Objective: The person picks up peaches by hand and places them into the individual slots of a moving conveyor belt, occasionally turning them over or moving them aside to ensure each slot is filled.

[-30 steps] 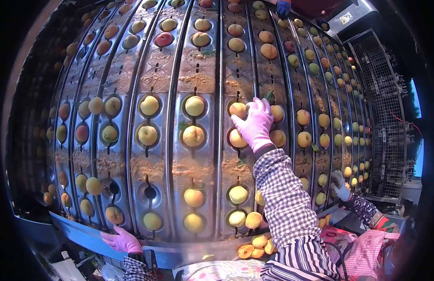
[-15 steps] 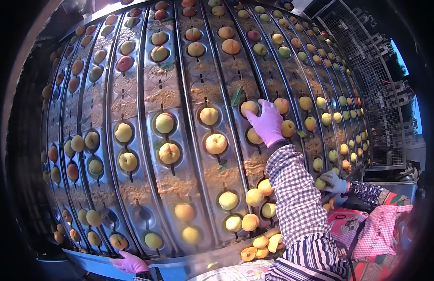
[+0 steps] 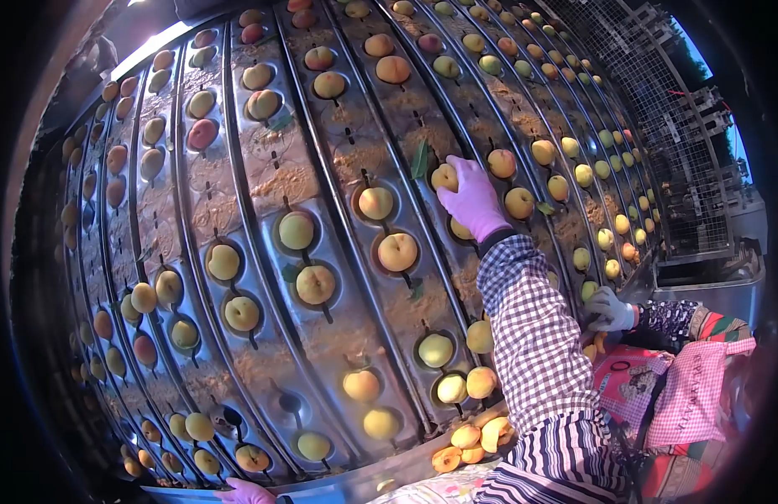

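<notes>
My right hand (image 3: 473, 200), in a purple glove, reaches over the metal cup conveyor (image 3: 343, 323) and closes its fingers and thumb around a yellow peach (image 3: 444, 177). Partly hidden under the wrist is another peach (image 3: 460, 228) in its cup. A reddish-yellow peach (image 3: 502, 164) sits just right of the fingers, and a green leaf (image 3: 419, 160) lies to their left. At the bottom edge, my left hand (image 3: 244, 492), also in purple, rests on the metal front rail (image 3: 322, 476) with fingers stretched out; the frame cuts part of it off.
Peach halves (image 3: 466, 437) lie in a pile by the front edge. On the right, a co-worker's pale-gloved hand (image 3: 609, 310) is beside a greenish peach (image 3: 589, 291). A pink checked cloth (image 3: 691, 391) covers that person's arm. Wire mesh guarding (image 3: 649, 109) stands at the far right.
My right fingers have drawn in around the peach. The view has tilted, and the rows appear shifted. My left hand now sits lower, more cut off. The co-worker's hand has moved slightly right.
</notes>
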A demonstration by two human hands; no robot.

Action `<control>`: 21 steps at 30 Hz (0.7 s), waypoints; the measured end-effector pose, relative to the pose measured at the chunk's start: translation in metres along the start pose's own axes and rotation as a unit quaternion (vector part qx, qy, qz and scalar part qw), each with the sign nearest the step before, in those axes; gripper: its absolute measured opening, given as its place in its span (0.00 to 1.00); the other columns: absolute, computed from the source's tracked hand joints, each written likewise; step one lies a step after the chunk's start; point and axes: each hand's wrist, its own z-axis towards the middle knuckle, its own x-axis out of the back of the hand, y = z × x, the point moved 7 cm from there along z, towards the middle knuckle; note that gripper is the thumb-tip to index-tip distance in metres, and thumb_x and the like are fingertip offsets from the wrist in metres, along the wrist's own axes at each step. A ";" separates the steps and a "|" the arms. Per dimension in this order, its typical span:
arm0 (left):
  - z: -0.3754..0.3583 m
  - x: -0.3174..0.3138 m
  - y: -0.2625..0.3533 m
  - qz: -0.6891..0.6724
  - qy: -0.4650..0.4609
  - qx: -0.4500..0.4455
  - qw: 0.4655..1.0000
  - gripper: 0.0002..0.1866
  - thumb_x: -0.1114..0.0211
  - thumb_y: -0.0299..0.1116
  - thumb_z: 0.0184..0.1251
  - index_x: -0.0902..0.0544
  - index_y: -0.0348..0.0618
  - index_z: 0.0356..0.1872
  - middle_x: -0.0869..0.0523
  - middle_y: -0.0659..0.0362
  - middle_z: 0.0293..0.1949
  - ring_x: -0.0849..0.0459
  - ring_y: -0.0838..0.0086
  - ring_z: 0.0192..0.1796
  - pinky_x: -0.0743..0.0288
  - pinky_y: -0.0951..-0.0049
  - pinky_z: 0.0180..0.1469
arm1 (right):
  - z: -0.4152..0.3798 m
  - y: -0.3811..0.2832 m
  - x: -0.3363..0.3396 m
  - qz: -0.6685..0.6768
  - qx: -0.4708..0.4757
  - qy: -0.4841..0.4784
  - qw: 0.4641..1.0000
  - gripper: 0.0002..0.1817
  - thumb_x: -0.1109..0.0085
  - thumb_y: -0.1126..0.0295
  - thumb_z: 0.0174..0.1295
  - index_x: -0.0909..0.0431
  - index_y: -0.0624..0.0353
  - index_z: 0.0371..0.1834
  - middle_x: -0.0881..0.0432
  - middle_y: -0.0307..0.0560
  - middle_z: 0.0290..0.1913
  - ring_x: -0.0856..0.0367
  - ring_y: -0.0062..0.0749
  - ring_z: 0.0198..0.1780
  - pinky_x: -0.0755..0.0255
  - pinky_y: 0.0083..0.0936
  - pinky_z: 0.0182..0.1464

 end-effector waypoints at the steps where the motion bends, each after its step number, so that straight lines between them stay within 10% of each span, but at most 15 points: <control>1: 0.008 0.000 0.001 0.020 -0.011 -0.023 0.999 0.30 0.54 0.49 0.79 0.25 0.29 0.64 0.31 0.29 0.67 0.32 0.37 0.68 0.35 0.44 0.70 | -0.001 -0.004 -0.001 -0.025 -0.015 -0.005 1.000 0.33 0.33 0.59 0.59 0.29 0.51 0.69 0.25 0.52 0.66 0.27 0.50 0.67 0.32 0.42 0.69; 4: 0.050 -0.026 -0.029 0.043 0.063 -0.089 0.993 0.33 0.49 0.51 0.76 0.27 0.26 0.64 0.30 0.29 0.66 0.30 0.38 0.66 0.34 0.46 0.70 | -0.004 -0.009 0.001 -0.095 -0.049 -0.022 0.994 0.34 0.33 0.54 0.60 0.30 0.50 0.70 0.25 0.51 0.66 0.27 0.50 0.68 0.30 0.43 0.68; 5: 0.090 -0.058 -0.062 -0.002 0.054 0.061 0.997 0.41 0.51 0.62 0.76 0.43 0.45 0.80 0.35 0.42 0.75 0.35 0.48 0.76 0.39 0.52 0.75 | -0.005 -0.008 0.000 -0.108 -0.030 0.037 0.993 0.28 0.33 0.53 0.59 0.25 0.51 0.62 0.20 0.52 0.59 0.22 0.49 0.62 0.26 0.43 0.62; 13: 0.075 -0.033 -0.039 -0.055 0.056 0.059 0.995 0.38 0.50 0.56 0.77 0.41 0.43 0.79 0.34 0.41 0.75 0.34 0.47 0.75 0.40 0.51 0.75 | -0.010 -0.009 0.006 -0.139 -0.062 0.066 0.986 0.32 0.39 0.45 0.64 0.26 0.51 0.67 0.24 0.52 0.66 0.25 0.51 0.66 0.30 0.47 0.66; 21: 0.060 -0.023 -0.028 -0.059 0.025 0.058 0.996 0.39 0.51 0.54 0.78 0.47 0.43 0.81 0.40 0.39 0.77 0.39 0.46 0.77 0.41 0.50 0.76 | -0.054 -0.133 -0.020 0.059 0.124 -0.008 0.991 0.28 0.34 0.51 0.62 0.21 0.54 0.62 0.19 0.52 0.60 0.24 0.49 0.64 0.31 0.42 0.67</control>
